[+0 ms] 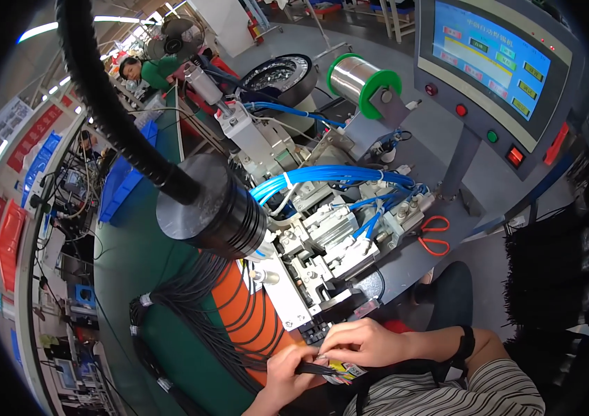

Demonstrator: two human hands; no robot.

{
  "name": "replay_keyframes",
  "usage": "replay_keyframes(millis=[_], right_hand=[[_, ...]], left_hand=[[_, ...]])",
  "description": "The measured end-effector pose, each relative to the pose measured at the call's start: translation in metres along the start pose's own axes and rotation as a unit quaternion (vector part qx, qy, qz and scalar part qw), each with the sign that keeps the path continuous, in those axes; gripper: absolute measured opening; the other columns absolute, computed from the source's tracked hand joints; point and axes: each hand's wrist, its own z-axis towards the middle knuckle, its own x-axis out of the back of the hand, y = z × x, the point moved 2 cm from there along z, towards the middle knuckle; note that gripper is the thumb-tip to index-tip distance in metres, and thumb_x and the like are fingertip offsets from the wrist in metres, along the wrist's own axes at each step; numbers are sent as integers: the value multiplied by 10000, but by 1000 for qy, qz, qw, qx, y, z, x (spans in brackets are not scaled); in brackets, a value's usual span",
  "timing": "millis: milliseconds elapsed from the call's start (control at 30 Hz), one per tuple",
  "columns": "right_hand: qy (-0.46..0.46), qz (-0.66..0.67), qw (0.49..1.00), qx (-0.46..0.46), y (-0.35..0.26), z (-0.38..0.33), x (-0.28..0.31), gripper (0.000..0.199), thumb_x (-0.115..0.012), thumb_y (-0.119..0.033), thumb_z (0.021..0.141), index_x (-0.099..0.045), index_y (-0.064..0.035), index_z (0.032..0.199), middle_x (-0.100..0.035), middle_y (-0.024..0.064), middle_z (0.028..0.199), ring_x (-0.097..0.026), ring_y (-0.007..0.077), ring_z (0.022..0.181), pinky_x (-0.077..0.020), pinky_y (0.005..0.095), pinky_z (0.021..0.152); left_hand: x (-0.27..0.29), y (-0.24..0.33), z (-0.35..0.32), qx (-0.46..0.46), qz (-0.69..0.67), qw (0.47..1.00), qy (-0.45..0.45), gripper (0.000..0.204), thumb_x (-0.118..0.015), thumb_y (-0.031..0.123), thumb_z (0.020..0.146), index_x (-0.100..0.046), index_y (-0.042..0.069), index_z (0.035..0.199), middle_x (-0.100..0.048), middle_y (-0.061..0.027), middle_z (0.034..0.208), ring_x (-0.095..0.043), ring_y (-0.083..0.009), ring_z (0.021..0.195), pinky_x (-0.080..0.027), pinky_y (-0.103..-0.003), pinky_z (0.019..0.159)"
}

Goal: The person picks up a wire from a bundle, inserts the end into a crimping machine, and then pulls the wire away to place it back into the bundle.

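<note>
At the lower middle, my left hand (284, 372) is closed around a small bunch of black cables (315, 369), whose thin coloured wire ends fan out to the right. My right hand (365, 344) meets it from the right, thumb and fingers pinched together by the left fingertips; what lies in that pinch is hidden. Below the right fingers shows a yellow printed piece (347, 369), partly covered. Just beyond both hands stands the front of a metal bench machine (318, 249) with clamps and blue air hoses (336, 175). Many more black cables (204, 295) lie left of the hands.
A black extraction nozzle (211, 208) on a ribbed hose hangs over the machine's left. Red-handled scissors (434, 236) lie at its right. Behind are a green wire spool (364, 84) and a control screen (495, 62). An orange sheet (249, 312) covers the green bench.
</note>
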Motion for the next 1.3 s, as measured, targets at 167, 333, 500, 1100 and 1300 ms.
replay_keyframes(millis=[167, 333, 500, 1100, 1300], right_hand=[[47, 40, 998, -18, -11, 6, 2, 192, -678, -31, 867, -688, -40, 1058, -632, 52, 943, -563, 86, 663, -436, 237, 561], [44, 67, 991, -111, -12, 5, 5, 218, -655, -2, 885, -664, -18, 1102, -615, 35, 932, -546, 40, 706, -421, 197, 569], [75, 153, 978, -120, 8, 6, -1, 226, -618, -6, 925, -629, 22, 1149, -601, 40, 949, -569, 38, 755, -455, 186, 626], [40, 202, 973, -101, 5, 1, -4, 181, -595, 37, 930, -639, 57, 1104, -614, 86, 960, -607, 82, 733, -497, 221, 649], [68, 337, 908, -239, -4, 1, 8, 124, -641, 45, 895, -676, 23, 1012, -624, 61, 927, -606, 73, 705, -476, 199, 593]], left_hand=[[0, -2, 9, 20, -92, 995, -46, 283, -758, 3, 723, -629, 34, 972, -641, -89, 786, -637, -222, 687, -499, -294, 621], [-1, 1, 12, 52, -84, 995, -30, 260, -741, -16, 722, -628, 24, 953, -649, -103, 819, -659, -245, 716, -529, -335, 644], [-2, 2, 12, -20, -109, 994, 21, 264, -756, 14, 754, -622, 30, 981, -646, -108, 822, -657, -238, 685, -519, -324, 586], [-7, 2, 10, 6, -203, 979, 11, 173, -707, 11, 809, -672, 19, 978, -685, -92, 862, -676, -211, 716, -519, -303, 614], [0, 7, 5, -83, -60, 995, 9, 325, -698, 1, 722, -666, 24, 1045, -679, -92, 909, -677, -244, 741, -526, -338, 626]])
